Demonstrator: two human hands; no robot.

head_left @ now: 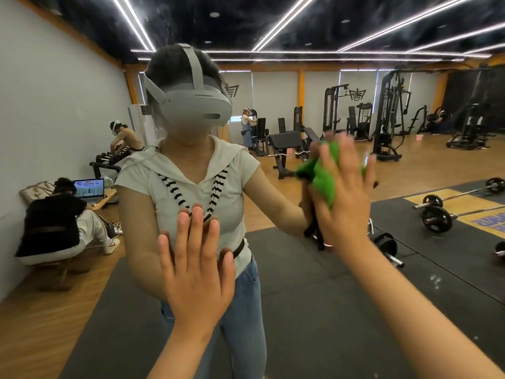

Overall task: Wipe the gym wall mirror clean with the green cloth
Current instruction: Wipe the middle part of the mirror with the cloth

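Green cloth bunched against the wall mirror, right of centre, pressed under the flat, straight-fingered right hand. Left hand likewise open, palm on glass, lower centre. Reflected far right: barbells.

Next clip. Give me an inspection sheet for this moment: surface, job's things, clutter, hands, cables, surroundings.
Surface: mirror fills the view; a few pale specks low on the right.
Job's things: cloth, green, bunched against the glass under the right hand.
Clutter: nothing seen on the glass itself.
Hands: left hand flat on the glass, fingers straight; right hand presses the cloth with straight fingers.
Cables: in the reflection, leads on the floor beside a crouching person.
Surroundings: reflected gym with barbells, machines, a laptop and other people.
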